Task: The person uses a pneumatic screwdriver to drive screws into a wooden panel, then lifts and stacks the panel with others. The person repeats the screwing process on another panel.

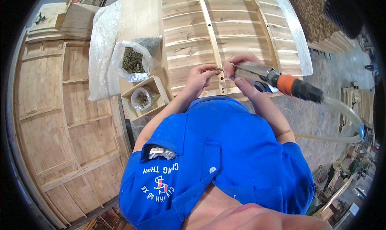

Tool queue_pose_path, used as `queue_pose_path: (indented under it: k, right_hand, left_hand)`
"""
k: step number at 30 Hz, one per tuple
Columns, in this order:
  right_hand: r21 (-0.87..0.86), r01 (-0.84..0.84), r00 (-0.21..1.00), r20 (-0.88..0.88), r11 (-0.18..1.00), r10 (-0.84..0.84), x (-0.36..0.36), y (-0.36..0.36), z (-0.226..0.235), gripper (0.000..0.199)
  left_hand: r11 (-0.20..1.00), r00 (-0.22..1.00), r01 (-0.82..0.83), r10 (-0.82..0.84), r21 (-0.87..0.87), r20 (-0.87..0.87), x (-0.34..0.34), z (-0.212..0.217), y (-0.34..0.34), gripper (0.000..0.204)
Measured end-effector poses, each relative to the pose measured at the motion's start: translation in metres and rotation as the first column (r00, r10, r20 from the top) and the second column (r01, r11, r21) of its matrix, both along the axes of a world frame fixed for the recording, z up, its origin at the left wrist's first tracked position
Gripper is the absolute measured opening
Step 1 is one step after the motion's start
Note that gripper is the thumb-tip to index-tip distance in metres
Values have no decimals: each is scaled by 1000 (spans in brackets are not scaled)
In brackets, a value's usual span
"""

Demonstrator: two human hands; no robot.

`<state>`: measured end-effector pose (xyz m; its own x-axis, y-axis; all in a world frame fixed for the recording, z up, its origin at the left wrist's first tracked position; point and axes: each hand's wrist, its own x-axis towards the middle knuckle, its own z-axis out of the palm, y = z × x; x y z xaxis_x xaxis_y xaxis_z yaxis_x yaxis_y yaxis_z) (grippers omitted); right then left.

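Note:
My left hand [198, 79] is closed in a pinch on a small screw [218, 69]. The screw is held just above a pale wooden batten [215, 49] with dark holes along it. In my right hand [246, 86] is a metal air screwdriver [259, 72], its tip end pointing left toward the screw; the fingers wrap its front part and are partly blurred. An orange and black coupling [286, 84] joins the tool to a clear hose [349, 114]. Under both hands lies a slatted wooden panel [189, 41]. Whether bit and screw touch, I cannot tell.
Left of the panel, a clear plastic bag of screws [133, 60] stands beside a wooden box [157, 85] holding a smaller screw bag [141, 99]. A large framed wooden panel [44, 129] fills the left side. Stacked wood pieces [307, 15] stand at the far right.

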<state>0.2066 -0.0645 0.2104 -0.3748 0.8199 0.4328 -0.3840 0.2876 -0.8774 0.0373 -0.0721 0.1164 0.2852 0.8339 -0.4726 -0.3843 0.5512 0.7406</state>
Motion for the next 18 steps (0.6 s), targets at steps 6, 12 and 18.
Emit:
queue_pose_path:
  k: [6,12,18]
  right_hand:
    - [-228,78,993,103,971,-56,1,6,-19,39]
    - [-275,187,970,203,943,-133,2,10,-36,35]
    - [-279,247,951,254,928,-177,-2,12,-46,30]
  left_hand:
    - [958,961,277,-274,-77,39,4,-25,0,33]
    - [930,935,351,-354,-110,-10,11,-38,3,34]
    - [914,915,389,-398,-118,-64,10,-53,5,34]
